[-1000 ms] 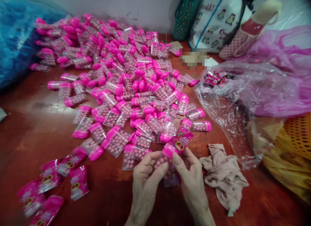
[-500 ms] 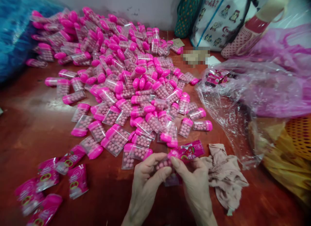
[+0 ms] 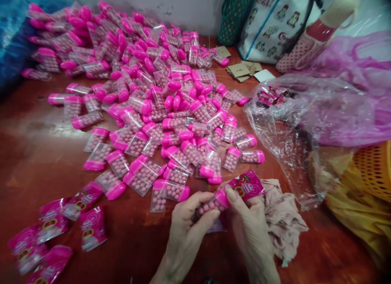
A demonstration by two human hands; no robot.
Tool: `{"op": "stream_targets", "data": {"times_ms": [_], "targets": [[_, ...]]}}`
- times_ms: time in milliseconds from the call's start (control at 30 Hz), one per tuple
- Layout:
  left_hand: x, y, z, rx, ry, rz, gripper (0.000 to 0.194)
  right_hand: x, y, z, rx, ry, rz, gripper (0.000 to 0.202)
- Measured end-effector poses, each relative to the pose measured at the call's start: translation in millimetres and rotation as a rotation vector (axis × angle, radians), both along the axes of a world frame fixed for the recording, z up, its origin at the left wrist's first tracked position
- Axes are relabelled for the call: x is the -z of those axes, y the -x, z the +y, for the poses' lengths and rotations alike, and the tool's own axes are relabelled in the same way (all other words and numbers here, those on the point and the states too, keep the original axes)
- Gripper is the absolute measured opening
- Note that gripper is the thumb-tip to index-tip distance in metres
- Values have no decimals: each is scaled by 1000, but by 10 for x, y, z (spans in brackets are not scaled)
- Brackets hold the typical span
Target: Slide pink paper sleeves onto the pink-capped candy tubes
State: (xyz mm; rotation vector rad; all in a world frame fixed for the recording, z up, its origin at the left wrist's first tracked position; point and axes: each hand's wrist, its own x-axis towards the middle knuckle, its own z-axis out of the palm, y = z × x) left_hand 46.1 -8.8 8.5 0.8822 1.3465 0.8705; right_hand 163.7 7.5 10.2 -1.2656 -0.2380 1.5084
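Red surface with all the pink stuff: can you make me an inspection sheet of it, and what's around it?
Surface: red surface, shiny, with glare at the left.
Job's things: a big heap of clear boxes with pink caps and pink balls; five printed packets at the lower left.
Clutter: crumpled cloth by the right hand; cardboard pieces farther back.
Grips: left hand and right hand together on one held box; a printed wrapper shows past the right thumb.
Cables: nothing seen.
Surroundings: pale wall behind; blue plastic left; purple plastic right.
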Motion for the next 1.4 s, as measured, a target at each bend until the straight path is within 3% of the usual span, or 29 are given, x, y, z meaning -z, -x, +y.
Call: {"op": "stream_targets", "data": {"times_ms": [333, 467, 600, 700, 867, 1000, 1133, 1267, 1400], "targets": [[-21, 81, 81, 107, -124, 106, 16, -25, 56, 0, -20, -20, 29, 13], [-13, 88, 62, 57, -15, -9, 16, 46, 68, -24, -50, -74, -44, 13], [-25, 94, 60, 24, 60, -71, 14, 47, 55, 35, 103, -85, -39, 8], [20, 130, 28, 130, -55, 97, 14, 4, -8, 109, 167, -112, -43, 8], [239, 153, -85, 253, -425, 557, 26, -54, -76, 106, -79, -59, 62, 16], [278, 194, -87, 275, -506, 774, 39, -79, -84, 40, -190, -64, 77, 21], [67, 287, 47, 87, -518, 630, 25, -126, -153, 24, -384, -79, -76, 26], [-154, 257, 214, -35, -348, 239, 23, -186, -169, 39, -685, -145, -243, 30], [-170, 116, 314, -258, -146, -97, 2, -206, -115, 32, -731, -170, -246, 17]]}}
